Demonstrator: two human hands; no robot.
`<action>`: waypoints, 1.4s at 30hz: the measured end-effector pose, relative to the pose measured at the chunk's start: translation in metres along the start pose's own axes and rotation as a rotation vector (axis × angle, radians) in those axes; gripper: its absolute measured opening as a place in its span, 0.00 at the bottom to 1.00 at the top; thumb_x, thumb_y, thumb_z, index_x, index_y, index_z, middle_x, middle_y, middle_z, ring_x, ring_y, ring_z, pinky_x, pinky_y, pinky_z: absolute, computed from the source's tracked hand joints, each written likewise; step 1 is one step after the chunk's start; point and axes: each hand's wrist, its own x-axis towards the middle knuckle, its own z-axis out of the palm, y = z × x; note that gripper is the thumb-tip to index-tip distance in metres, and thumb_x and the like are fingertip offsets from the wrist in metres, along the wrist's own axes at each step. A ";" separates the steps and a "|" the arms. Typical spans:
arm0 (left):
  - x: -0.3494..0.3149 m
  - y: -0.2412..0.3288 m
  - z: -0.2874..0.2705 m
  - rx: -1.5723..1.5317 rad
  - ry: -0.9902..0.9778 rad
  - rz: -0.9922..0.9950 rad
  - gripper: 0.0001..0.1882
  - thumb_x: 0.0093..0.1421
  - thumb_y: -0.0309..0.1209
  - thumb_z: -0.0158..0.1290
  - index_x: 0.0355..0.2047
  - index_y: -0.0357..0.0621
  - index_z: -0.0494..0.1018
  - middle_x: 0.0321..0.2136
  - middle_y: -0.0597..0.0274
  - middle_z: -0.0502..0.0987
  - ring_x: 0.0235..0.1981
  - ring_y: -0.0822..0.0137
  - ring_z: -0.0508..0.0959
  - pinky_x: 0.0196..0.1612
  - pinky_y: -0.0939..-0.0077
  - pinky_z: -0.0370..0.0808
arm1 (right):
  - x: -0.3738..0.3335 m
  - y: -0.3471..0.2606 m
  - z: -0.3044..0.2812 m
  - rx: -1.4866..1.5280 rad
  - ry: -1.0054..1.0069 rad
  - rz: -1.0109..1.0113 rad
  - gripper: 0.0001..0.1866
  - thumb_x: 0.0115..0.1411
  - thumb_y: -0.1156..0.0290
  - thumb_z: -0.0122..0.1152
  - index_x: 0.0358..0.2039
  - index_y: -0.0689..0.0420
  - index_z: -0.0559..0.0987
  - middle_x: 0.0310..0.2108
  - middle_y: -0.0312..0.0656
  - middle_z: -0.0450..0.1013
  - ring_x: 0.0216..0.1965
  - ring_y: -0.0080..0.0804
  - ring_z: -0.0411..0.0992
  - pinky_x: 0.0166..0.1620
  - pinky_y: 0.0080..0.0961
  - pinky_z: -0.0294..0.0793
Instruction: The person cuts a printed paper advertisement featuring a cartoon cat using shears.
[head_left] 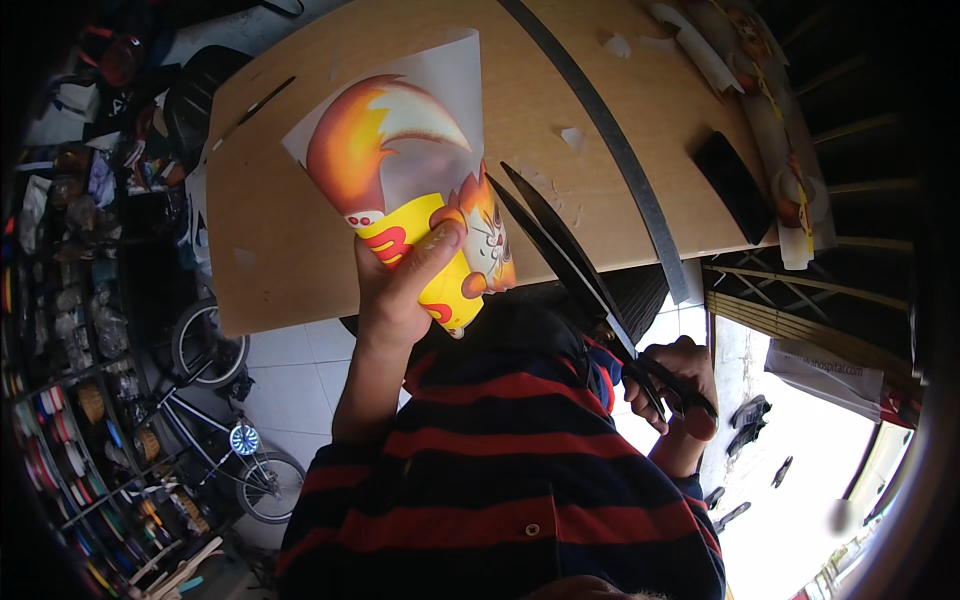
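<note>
My left hand (405, 285) is closed on a curled printed sheet (425, 155), thumb on top. The sheet carries an orange cartoon animal with a bushy tail and a yellow area with red lettering; a pale unprinted margin stands up at its top. In my right hand (680, 385) is a large pair of dark scissors (565, 255), fingers through the handles. Their blades are slightly apart and point up and left, tips close to the right edge of the sheet. Both hands are held near the table's front edge.
On the brown table (300, 240) lie a long metal ruler (600, 120), a black phone (733, 185), paper scraps (572, 138), a thin dark pen-like stick (268, 98) and rolled printed sheets (790, 180) at the right. A bicycle (225, 410) and loaded shelves (80, 430) stand left.
</note>
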 end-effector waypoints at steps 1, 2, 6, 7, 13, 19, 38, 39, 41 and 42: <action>0.000 -0.001 -0.001 -0.001 0.001 -0.001 0.22 0.51 0.22 0.52 0.47 0.34 0.62 0.40 0.56 0.71 0.40 0.67 0.74 0.43 0.73 0.71 | 0.000 -0.001 0.001 -0.007 0.012 0.010 0.47 0.33 0.28 0.54 0.26 0.70 0.72 0.10 0.38 0.67 0.08 0.19 0.65 0.10 0.10 0.62; 0.000 -0.001 -0.002 -0.002 0.001 -0.001 0.22 0.50 0.21 0.52 0.47 0.34 0.62 0.39 0.56 0.71 0.39 0.68 0.74 0.43 0.73 0.71 | 0.000 -0.001 0.001 -0.009 0.010 0.016 0.47 0.33 0.27 0.54 0.25 0.70 0.72 0.10 0.38 0.67 0.08 0.19 0.65 0.10 0.10 0.62; 0.001 -0.001 -0.006 -0.034 -0.009 -0.065 0.20 0.51 0.21 0.51 0.45 0.35 0.63 0.37 0.56 0.72 0.39 0.68 0.74 0.43 0.73 0.71 | 0.001 -0.001 -0.003 -0.011 -0.026 0.019 0.48 0.31 0.26 0.53 0.24 0.69 0.72 0.11 0.37 0.67 0.08 0.19 0.66 0.11 0.10 0.62; 0.002 -0.002 -0.008 -0.044 -0.018 -0.076 0.20 0.51 0.21 0.51 0.45 0.35 0.63 0.36 0.56 0.72 0.39 0.68 0.74 0.43 0.73 0.71 | 0.001 0.000 -0.004 -0.016 -0.028 0.016 0.48 0.30 0.26 0.53 0.24 0.69 0.72 0.11 0.37 0.67 0.08 0.18 0.66 0.11 0.10 0.62; 0.003 0.000 -0.004 -0.065 -0.012 -0.124 0.17 0.50 0.22 0.52 0.42 0.34 0.64 0.34 0.57 0.73 0.40 0.67 0.74 0.42 0.74 0.72 | 0.002 -0.005 -0.001 -0.029 0.000 0.041 0.47 0.30 0.26 0.53 0.25 0.67 0.73 0.10 0.36 0.67 0.08 0.18 0.65 0.11 0.10 0.61; 0.003 0.008 0.010 0.016 0.089 -0.103 0.14 0.50 0.21 0.52 0.39 0.33 0.67 0.31 0.57 0.74 0.34 0.69 0.76 0.38 0.75 0.73 | 0.006 0.001 -0.007 -0.116 -0.037 -0.042 0.45 0.31 0.28 0.56 0.25 0.66 0.73 0.10 0.33 0.67 0.09 0.18 0.65 0.13 0.11 0.61; 0.004 0.013 0.016 0.195 0.197 -0.034 0.09 0.53 0.23 0.51 0.35 0.32 0.70 0.26 0.59 0.74 0.20 0.74 0.74 0.18 0.81 0.70 | 0.015 0.033 -0.006 -0.107 -0.011 -0.116 0.41 0.34 0.31 0.60 0.25 0.65 0.75 0.11 0.34 0.68 0.10 0.18 0.67 0.15 0.10 0.65; 0.005 0.014 0.016 0.166 0.181 -0.057 0.09 0.53 0.23 0.51 0.35 0.32 0.70 0.27 0.59 0.75 0.20 0.74 0.74 0.18 0.81 0.70 | 0.014 0.031 -0.006 -0.096 0.004 -0.114 0.42 0.33 0.31 0.60 0.25 0.66 0.75 0.11 0.34 0.68 0.10 0.18 0.67 0.15 0.10 0.65; 0.006 0.017 0.018 0.113 0.156 -0.092 0.10 0.53 0.24 0.51 0.36 0.32 0.70 0.27 0.59 0.75 0.20 0.75 0.74 0.18 0.82 0.69 | 0.018 0.025 -0.001 -0.099 0.027 -0.191 0.39 0.41 0.35 0.58 0.22 0.70 0.73 0.08 0.40 0.66 0.07 0.22 0.65 0.10 0.12 0.62; 0.006 0.018 0.018 0.091 0.150 -0.103 0.10 0.53 0.24 0.51 0.37 0.33 0.70 0.27 0.59 0.75 0.20 0.75 0.74 0.18 0.82 0.69 | 0.020 0.024 0.000 -0.100 0.036 -0.229 0.39 0.45 0.38 0.57 0.20 0.72 0.73 0.07 0.43 0.65 0.06 0.24 0.64 0.08 0.13 0.60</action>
